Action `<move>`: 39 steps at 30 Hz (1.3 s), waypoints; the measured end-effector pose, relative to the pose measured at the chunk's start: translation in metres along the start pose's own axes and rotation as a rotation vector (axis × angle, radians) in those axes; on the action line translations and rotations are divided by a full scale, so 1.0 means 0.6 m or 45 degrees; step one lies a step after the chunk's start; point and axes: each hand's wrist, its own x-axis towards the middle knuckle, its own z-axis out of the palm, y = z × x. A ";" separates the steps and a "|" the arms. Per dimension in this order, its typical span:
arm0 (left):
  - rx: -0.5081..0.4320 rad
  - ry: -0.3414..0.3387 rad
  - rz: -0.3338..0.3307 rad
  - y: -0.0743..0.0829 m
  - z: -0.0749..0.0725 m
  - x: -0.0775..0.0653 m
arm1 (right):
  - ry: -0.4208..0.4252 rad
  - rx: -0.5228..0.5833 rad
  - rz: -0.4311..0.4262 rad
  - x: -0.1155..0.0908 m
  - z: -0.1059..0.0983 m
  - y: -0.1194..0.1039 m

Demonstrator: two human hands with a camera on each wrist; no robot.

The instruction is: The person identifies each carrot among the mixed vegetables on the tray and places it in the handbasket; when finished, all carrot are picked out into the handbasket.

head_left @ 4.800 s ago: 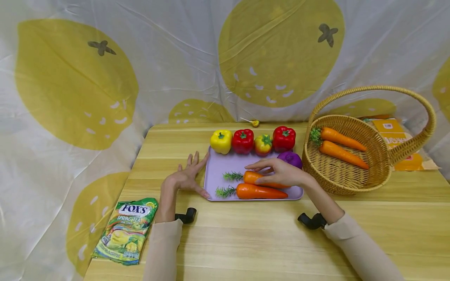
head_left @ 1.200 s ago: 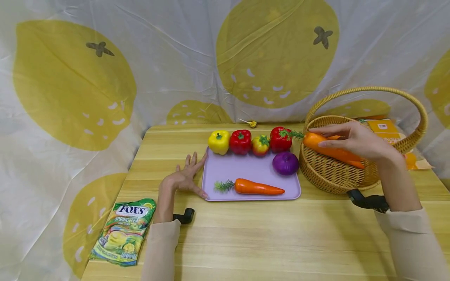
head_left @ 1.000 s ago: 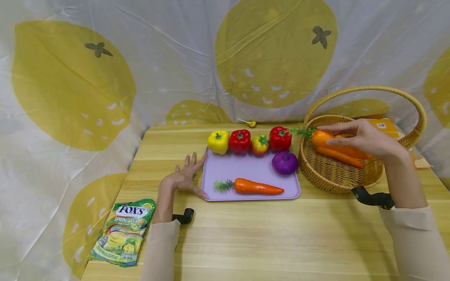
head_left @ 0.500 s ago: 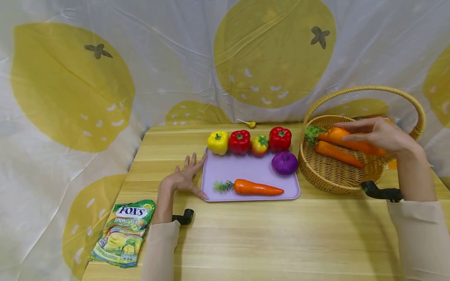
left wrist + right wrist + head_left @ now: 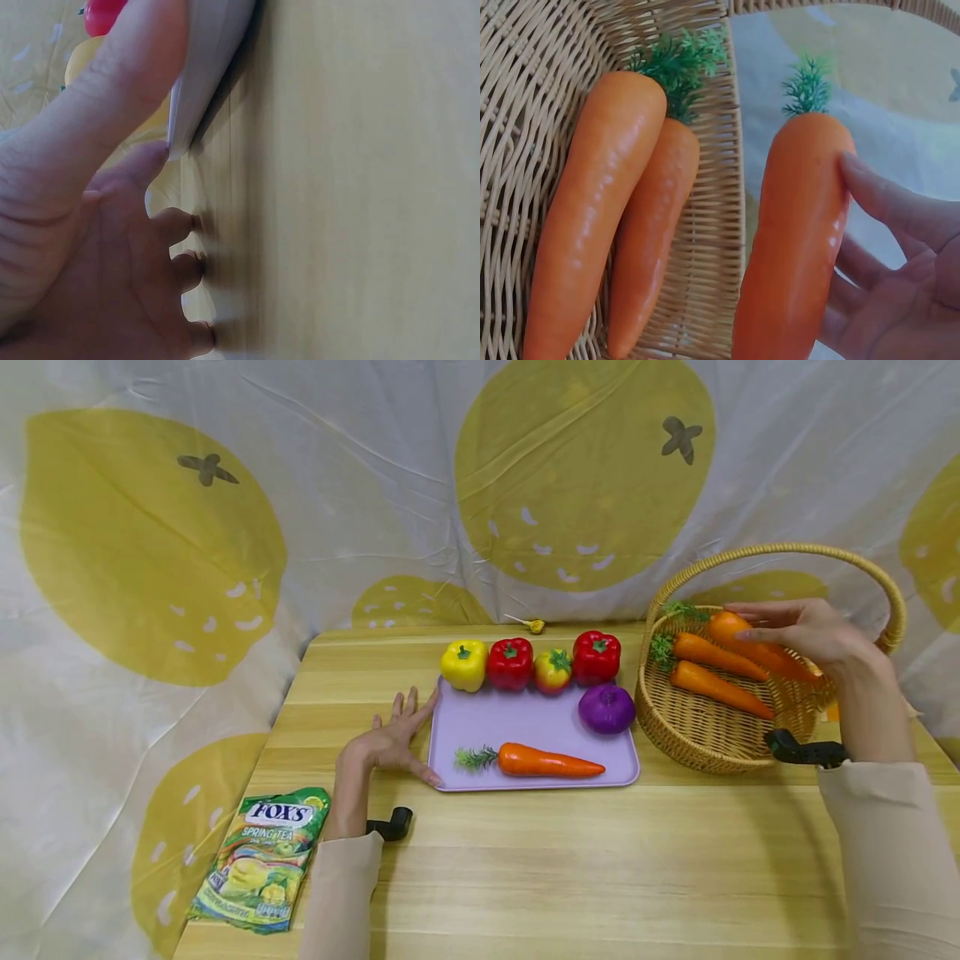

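My right hand [image 5: 813,631] pinches an orange carrot [image 5: 795,240] with a green top, thumb on one side and fingers on the other. It is over the back right of the wicker basket [image 5: 675,739]. Two more carrots lie inside, a back one [image 5: 720,656] and a front one [image 5: 720,690]. With fingers spread, my left hand [image 5: 390,739] touches the left edge of the lilac tray [image 5: 491,714]; in the left wrist view its thumb [image 5: 131,64] lies along the tray's side and other fingertips meet the table. Another carrot [image 5: 551,760] and a purple onion [image 5: 606,709] lie on the tray.
Along the tray's back edge sit a yellow pepper [image 5: 464,665], red peppers [image 5: 511,662] and a small red-yellow fruit [image 5: 553,672]. A lollipop [image 5: 535,626] lies behind them. A green candy bag [image 5: 262,860] lies front left. The basket's tall handle [image 5: 795,550] arches over it.
The right hand has taken a carrot from the tray to the basket, then moved it toward the basket's back right, uncovering the two carrots inside. The left hand stays at the tray's edge.
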 end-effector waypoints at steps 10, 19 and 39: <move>0.004 0.004 0.000 0.000 0.002 0.001 | 0.063 -0.022 -0.018 0.026 0.010 -0.008; 0.006 0.003 0.002 0.000 0.003 0.001 | 0.079 -0.007 -0.043 0.036 0.013 0.005; 0.000 0.003 0.007 0.004 0.001 -0.001 | -0.086 -0.031 -0.012 0.057 0.035 0.024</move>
